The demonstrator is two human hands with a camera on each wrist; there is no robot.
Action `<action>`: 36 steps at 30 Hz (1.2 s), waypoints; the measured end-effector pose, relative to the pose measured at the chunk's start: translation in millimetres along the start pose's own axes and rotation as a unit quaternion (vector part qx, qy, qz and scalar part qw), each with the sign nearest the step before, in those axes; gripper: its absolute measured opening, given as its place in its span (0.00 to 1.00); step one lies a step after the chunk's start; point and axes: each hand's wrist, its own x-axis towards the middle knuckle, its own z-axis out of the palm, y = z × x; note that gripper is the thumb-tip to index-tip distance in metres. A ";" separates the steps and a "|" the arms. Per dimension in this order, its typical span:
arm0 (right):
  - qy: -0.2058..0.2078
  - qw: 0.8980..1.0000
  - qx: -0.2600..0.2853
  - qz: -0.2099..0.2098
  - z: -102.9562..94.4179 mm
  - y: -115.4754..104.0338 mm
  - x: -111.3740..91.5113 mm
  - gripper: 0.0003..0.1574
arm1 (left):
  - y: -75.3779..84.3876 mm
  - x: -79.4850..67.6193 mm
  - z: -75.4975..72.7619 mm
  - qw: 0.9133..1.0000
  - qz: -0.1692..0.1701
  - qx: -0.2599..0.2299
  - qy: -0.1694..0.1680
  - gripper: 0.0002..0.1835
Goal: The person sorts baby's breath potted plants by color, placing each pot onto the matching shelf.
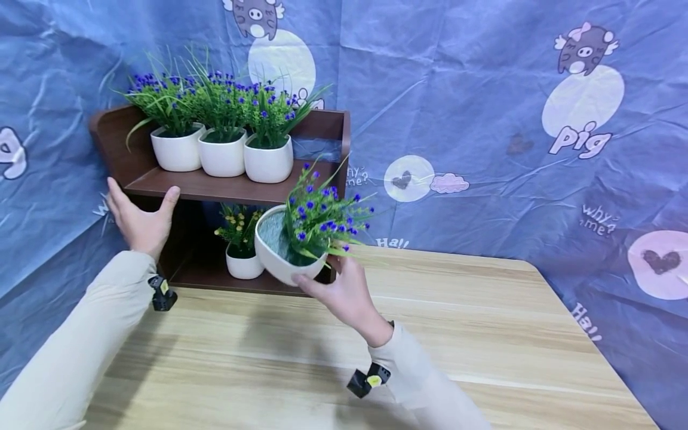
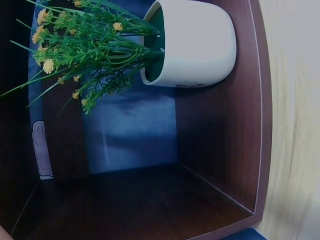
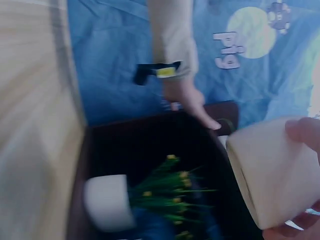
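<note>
My right hand [image 1: 346, 289] grips a white pot holding an artificial plant with purple flowers [image 1: 330, 224], thumb on the near side and fingers behind. That pot is tilted, its open top toward me, in front of the shelf's lower right part. In the right wrist view the white pot [image 3: 275, 172] fills the right side. My left hand [image 1: 142, 221] is at the left front of the brown two-tier shelf [image 1: 215, 186], thumb and fingers spread wide at the upper board's corner. Three similar white pots [image 1: 223, 156] with purple flowers stand side by side on the upper tier.
On the lower tier stands a white pot with yellow flowers [image 1: 244, 266]; the left wrist view shows this white pot [image 2: 200, 45] up close. The shelf stands on a light wooden table [image 1: 457, 310]. Behind hangs a blue printed cloth [image 1: 473, 119].
</note>
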 end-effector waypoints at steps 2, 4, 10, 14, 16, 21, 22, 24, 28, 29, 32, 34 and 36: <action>0.031 0.999 -0.005 -0.023 0.7 -6.2 8.1 0.40 | -0.5 0.1 0.0 1.000 0.002 0.001 0.003 0.55; 0.061 0.997 -0.006 -0.045 1.6 -12.2 16.6 0.39 | -0.6 0.2 0.2 1.000 0.001 0.003 0.003 0.55; 0.143 0.987 -0.025 -0.068 5.3 -19.2 39.4 0.35 | -1.4 0.0 1.7 1.000 -0.006 -0.001 -0.004 0.55; 0.189 0.978 -0.044 -0.071 9.8 -5.7 49.8 0.35 | -3.0 0.0 2.2 1.000 -0.001 0.001 0.000 0.55; 0.209 0.974 -0.051 -0.072 13.2 5.1 54.6 0.38 | -3.4 0.7 2.1 1.000 0.002 0.001 0.004 0.56; 0.260 0.961 -0.077 -0.063 23.6 24.1 62.3 0.43 | -3.1 2.1 1.4 1.000 0.000 0.001 0.004 0.56; 0.269 0.958 -0.083 -0.059 25.8 25.8 63.4 0.44 | -2.8 2.1 1.3 1.000 -0.001 0.001 0.004 0.56; 0.287 0.952 -0.092 -0.050 29.8 27.7 64.9 0.48 | -2.5 1.8 1.0 1.000 -0.003 0.003 0.002 0.55; 0.317 0.943 -0.097 -0.041 39.4 30.9 68.6 0.53 | -2.0 0.7 -0.2 1.000 -0.006 0.003 -0.001 0.55; 0.324 0.940 -0.093 -0.041 42.3 31.6 69.5 0.53 | -1.8 0.8 -0.8 1.000 -0.005 0.003 -0.001 0.55; 0.347 0.932 -0.083 -0.056 50.8 35.4 73.1 0.51 | -1.7 1.4 -1.4 1.000 -0.005 0.004 -0.001 0.55; 0.360 0.927 -0.082 -0.066 55.4 37.8 74.8 0.50 | -1.9 1.6 -1.4 1.000 -0.005 0.005 -0.003 0.55; 0.369 0.923 -0.085 -0.074 58.3 40.0 76.6 0.50 | -2.8 1.5 -1.3 1.000 -0.005 0.006 -0.002 0.55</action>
